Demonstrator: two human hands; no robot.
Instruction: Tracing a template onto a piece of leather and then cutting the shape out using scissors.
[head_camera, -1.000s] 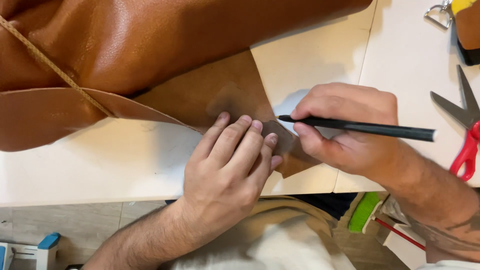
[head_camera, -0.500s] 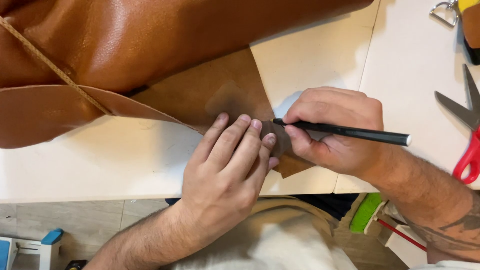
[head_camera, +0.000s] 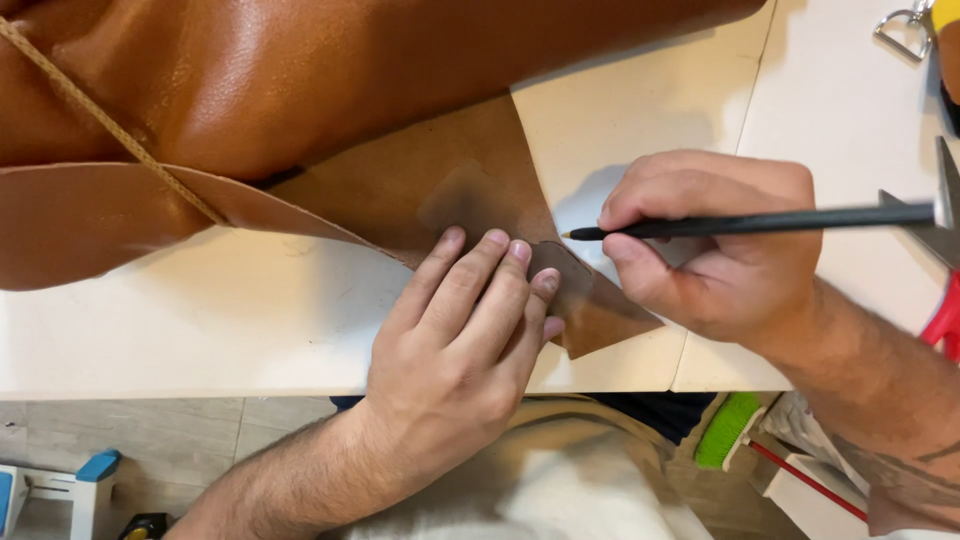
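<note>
Grip: right hand (head_camera: 715, 250) pinching a black pencil (head_camera: 750, 222), tip just off the leather's edge
Left hand (head_camera: 455, 340): flat, fingers pressing the brown leather sheet (head_camera: 440, 170)
Leather: on white table (head_camera: 200, 320)
Scissors (head_camera: 935, 270): right of leather, red handles

A thin black pencil (head_camera: 760, 222) lies level, tip at the suede-side corner of a brown leather sheet (head_camera: 450, 190).

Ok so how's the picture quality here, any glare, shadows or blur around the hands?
Head view: sharp overall, no motion blur on the left hand or the right hand. Soft sheen on the glossy brown leather at the top. The right hand and black pencil cast a faint grey shadow on the white table. The floor below the table edge looks slightly softer.
</note>
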